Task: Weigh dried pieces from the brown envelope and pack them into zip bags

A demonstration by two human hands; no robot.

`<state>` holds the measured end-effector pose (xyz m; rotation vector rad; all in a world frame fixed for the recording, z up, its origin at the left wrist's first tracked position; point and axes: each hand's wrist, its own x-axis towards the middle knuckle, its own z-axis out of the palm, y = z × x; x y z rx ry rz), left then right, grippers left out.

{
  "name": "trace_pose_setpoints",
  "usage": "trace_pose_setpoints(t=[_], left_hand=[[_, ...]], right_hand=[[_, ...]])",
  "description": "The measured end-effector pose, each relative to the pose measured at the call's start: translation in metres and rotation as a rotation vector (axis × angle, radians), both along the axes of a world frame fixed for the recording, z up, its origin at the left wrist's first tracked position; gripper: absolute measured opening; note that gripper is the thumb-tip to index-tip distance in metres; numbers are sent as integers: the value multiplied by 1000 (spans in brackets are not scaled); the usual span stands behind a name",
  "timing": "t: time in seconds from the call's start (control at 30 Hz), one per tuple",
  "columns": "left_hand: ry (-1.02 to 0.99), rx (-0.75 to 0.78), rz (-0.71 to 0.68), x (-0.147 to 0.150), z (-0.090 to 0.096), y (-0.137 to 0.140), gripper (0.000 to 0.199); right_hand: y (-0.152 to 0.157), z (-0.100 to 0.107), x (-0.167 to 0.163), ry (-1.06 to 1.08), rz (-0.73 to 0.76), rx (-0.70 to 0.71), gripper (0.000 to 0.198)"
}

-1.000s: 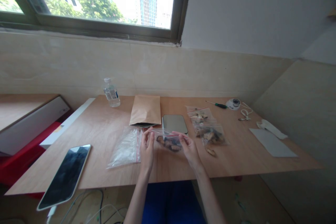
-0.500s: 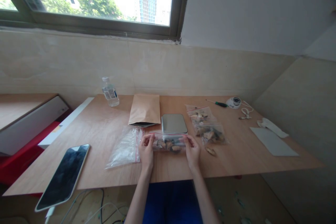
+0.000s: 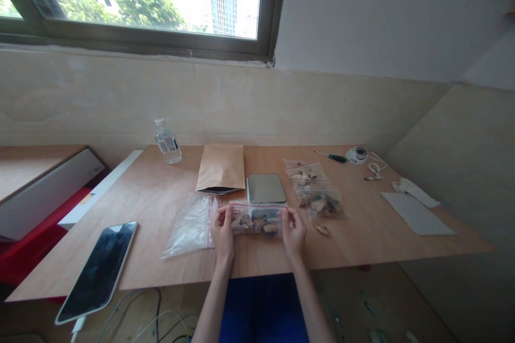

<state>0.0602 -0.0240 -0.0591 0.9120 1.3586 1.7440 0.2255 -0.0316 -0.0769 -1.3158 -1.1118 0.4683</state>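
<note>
Between my two hands is a clear zip-lock bag with a red seal line, holding brown and dark dried pieces that look like mushrooms. My left hand pinches its left upper corner, and my right hand pinches the right upper corner. Just behind the bag lies a flat scale with a metal top. Empty clear zip bags lie beside my left hand. To the right of the scale, filled zip bags overlap each other, and one loose dried piece rests in front of them.
A brown paper pouch lies with its dark mouth toward me. A water bottle stands at the back left; a phone overhangs the front left edge. At right are a screwdriver, a white camera and white sheets.
Both hands keep their pinch on the bag's upper corners. The bag has tilted slightly, so more of its front shows. The whole view has shifted a little.
</note>
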Motion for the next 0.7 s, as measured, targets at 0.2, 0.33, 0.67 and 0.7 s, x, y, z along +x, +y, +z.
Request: trace_pose_setpoints(t=[0.2, 0.33, 0.67, 0.7], left_hand=[[62, 34, 36, 2, 2, 0, 28], [66, 52, 45, 1, 2, 0, 29], [99, 71, -16, -2, 9, -9, 27], [104, 77, -29, -2, 10, -11, 27]], right_hand=[[4, -2, 1, 13, -4, 0, 31], [5, 0, 0, 36, 32, 4, 31], [1, 47, -6, -471, 46, 123, 38], [0, 57, -12, -555, 101, 130, 42]])
